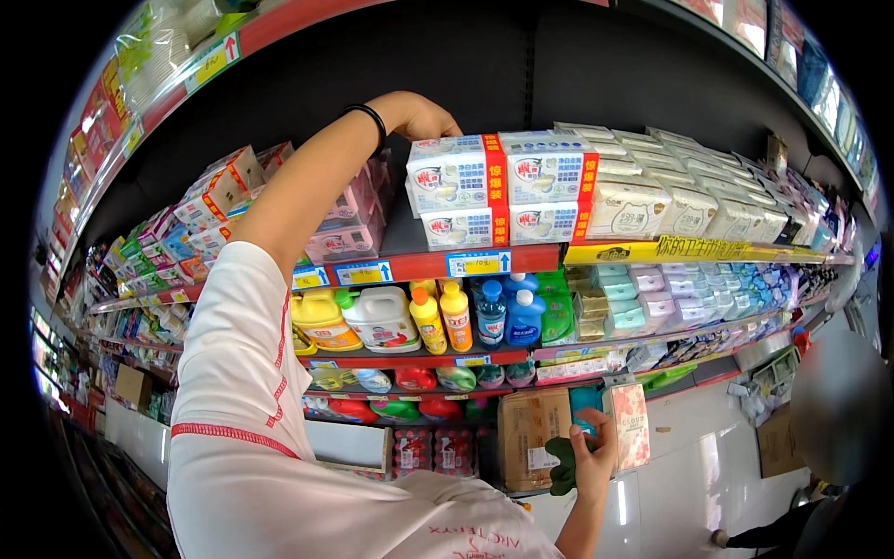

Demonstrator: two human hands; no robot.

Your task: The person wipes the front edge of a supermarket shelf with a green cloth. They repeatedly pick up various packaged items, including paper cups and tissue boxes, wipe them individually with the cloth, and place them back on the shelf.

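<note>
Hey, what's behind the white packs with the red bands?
Past the packs, the dark back panel shows, with the left hand at their top edge. Anything lower down behind them is covered, so I can't tell what's there.

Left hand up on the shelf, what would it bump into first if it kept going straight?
The left hand would probably bump the white packs with red bands. Its fingertips are hidden behind them, so depth is hard to judge.

Blue-white packs (pixel 518 191) with red bands (pixel 494 170), dark-green item (pixel 562 468), pink-patterned cream box (pixel 630 427)
</note>
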